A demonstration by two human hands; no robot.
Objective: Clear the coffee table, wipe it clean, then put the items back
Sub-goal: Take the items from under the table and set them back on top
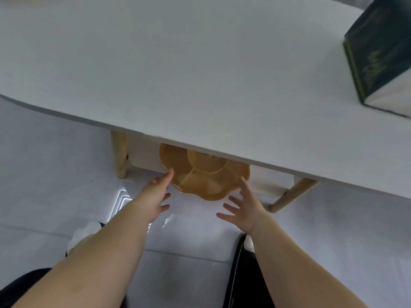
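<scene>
A white coffee table (178, 74) fills the upper part of the view. A thick dark green book (382, 58) stands on its right end. Below the table's front edge lies an amber divided plastic tray (200, 181), half hidden under the tabletop. My left hand (156, 196) reaches to the tray's left rim with straight fingers, the fingertips at the rim. My right hand (242, 207) is spread open just off the tray's right rim, its thumb close to the edge. Neither hand grips anything.
Two light wooden table legs (120, 156) (293, 194) stand left and right of the tray. The floor is pale and glossy. My feet in white socks (82, 238) and dark trouser legs show at the bottom.
</scene>
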